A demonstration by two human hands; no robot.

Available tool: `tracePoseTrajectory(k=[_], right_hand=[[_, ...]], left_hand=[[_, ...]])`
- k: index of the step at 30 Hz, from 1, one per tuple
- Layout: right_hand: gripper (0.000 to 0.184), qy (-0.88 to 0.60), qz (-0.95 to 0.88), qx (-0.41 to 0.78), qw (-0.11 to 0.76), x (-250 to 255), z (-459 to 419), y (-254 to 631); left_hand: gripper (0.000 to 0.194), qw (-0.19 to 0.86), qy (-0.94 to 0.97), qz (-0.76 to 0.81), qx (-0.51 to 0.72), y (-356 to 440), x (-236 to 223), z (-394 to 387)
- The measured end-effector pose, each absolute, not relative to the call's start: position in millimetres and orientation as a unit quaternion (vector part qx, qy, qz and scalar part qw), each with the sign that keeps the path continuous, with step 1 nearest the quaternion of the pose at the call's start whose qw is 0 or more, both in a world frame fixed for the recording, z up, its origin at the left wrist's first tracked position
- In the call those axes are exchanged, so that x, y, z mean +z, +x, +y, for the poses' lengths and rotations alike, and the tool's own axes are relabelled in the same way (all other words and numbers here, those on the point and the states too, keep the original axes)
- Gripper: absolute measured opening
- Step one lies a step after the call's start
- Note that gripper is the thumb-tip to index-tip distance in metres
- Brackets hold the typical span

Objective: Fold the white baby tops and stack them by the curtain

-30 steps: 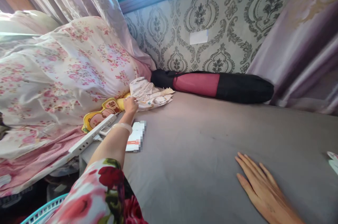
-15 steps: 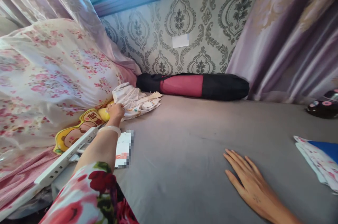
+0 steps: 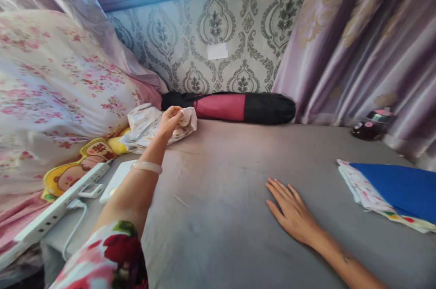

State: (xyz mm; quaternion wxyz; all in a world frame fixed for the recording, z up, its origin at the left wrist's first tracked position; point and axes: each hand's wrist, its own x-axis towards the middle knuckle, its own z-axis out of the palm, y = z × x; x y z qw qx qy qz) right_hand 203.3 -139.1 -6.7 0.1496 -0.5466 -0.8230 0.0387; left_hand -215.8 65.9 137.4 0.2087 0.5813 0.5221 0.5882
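Note:
My left hand (image 3: 171,120), with a pale bangle on its wrist, pinches the near right part of a crumpled white printed cloth (image 3: 145,121). The cloth lies at the far left of the grey bed sheet (image 3: 225,175), and its gripped end is bunched up at my fingers. What kind of cloth piece it is cannot be made out. Flat on the sheet, fingers stretched out, rests my right hand (image 3: 289,214), holding nothing.
A black and red long bag (image 3: 221,106) lies along the wall. At left are a power strip (image 3: 61,207), a white box (image 3: 117,180) and a yellow cartoon cushion (image 3: 71,173). Folded cloths (image 3: 391,189) and a dark round container (image 3: 371,125) sit at right.
My left hand has moved from the cloth's left side to its right end and now grips it there. The view has turned rightward; my right hand still lies flat.

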Motion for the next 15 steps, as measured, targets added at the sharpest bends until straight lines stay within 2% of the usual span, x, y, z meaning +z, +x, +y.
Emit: tracePoseTrajectory(k=[5,11,15], right_hand=[[0.044,-0.542,-0.806,0.129,0.201,21.2,-125.5,198.1],[0.039,-0.513,-0.723,0.190,0.422,99.7,-98.7,178.4],[0.041,-0.465,-0.716,0.228,0.467,130.6,-94.2,172.6]], left_hand=[[0.033,0.372,0.581,0.393,0.608,-144.3,129.1,37.9],[0.037,0.552,0.573,0.310,0.520,-60.0,118.6,-11.5],[0.042,0.624,0.566,0.267,0.467,-17.8,120.3,-42.7]])
